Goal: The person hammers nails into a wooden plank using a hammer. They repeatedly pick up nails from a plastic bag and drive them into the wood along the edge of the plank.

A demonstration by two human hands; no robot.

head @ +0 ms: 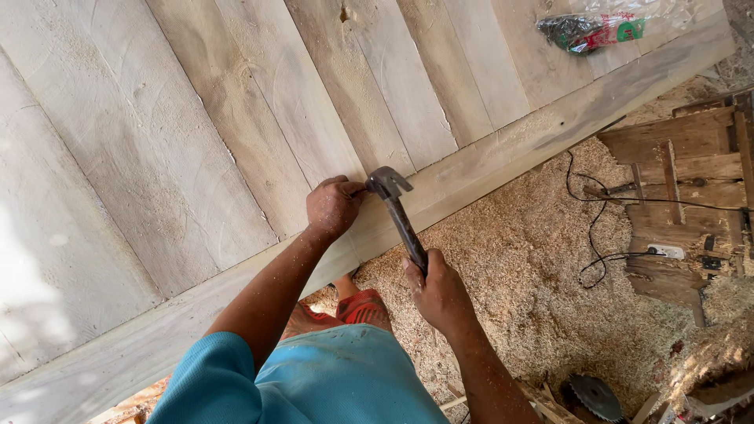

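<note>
Hammer (pixel 397 206), gripped low on its handle by the right hand (pixel 437 294), rests its head on the board (pixel 471 169) edge, beside the left hand (pixel 333 206) pinched closed there as if steadying a nail.

- Pale grey-beige planks (pixel 236 118), streaked with wood grain, are seen at the far left.
- A dark hammer (pixel 399 212) is shown.
- Tan sawdust (pixel 518 259) is spread at the right.
- A turquoise shirt (pixel 314 385) is worn.
</note>
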